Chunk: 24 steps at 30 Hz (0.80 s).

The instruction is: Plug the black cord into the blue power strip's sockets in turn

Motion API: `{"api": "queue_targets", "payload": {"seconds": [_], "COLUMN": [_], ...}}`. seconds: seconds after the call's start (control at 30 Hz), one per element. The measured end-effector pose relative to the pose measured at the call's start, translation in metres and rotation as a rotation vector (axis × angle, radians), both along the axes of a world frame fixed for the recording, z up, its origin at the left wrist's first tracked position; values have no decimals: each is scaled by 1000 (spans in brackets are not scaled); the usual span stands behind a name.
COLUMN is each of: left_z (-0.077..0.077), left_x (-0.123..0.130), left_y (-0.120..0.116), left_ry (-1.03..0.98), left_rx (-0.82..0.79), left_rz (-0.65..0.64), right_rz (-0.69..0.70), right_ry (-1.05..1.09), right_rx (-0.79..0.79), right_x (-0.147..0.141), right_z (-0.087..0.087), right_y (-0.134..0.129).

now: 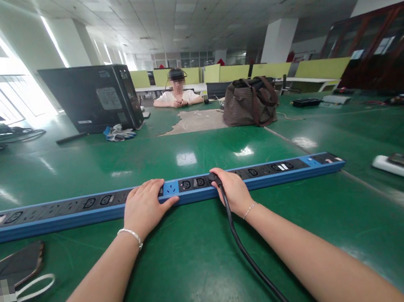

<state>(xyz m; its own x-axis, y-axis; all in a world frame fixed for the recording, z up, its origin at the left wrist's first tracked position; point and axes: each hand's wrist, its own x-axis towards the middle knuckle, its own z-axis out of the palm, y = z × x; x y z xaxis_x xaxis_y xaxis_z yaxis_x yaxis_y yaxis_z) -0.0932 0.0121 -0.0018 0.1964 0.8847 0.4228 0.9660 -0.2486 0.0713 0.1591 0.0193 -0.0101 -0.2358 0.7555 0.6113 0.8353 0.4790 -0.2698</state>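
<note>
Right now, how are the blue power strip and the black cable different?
The power strip has a blue edge and mostly dark sockets; the cable is plain black. The strip lies straight across the table, whereas the cable runs in a curve. The left hand rests on the strip; the right hand holds the cable's plug. Both have black parts.

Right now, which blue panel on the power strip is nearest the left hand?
The blue socket panel just above the left hand's thumb; the other blue panel lies beyond the right hand, near the power strip's right end.
</note>
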Motion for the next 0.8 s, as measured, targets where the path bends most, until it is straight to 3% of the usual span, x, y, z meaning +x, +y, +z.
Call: {"api": "queue_targets", "payload": {"seconds": [0.8], "left_z": [0], "left_x": [1], "left_y": [-1], "left_ry": [-32], "left_rx": [20], "left_rz": [-23], "right_rz": [-11], "right_ry": [3], "right_rx": [124], "right_x": [-1], "right_z": [-6], "right_y": [4]}}
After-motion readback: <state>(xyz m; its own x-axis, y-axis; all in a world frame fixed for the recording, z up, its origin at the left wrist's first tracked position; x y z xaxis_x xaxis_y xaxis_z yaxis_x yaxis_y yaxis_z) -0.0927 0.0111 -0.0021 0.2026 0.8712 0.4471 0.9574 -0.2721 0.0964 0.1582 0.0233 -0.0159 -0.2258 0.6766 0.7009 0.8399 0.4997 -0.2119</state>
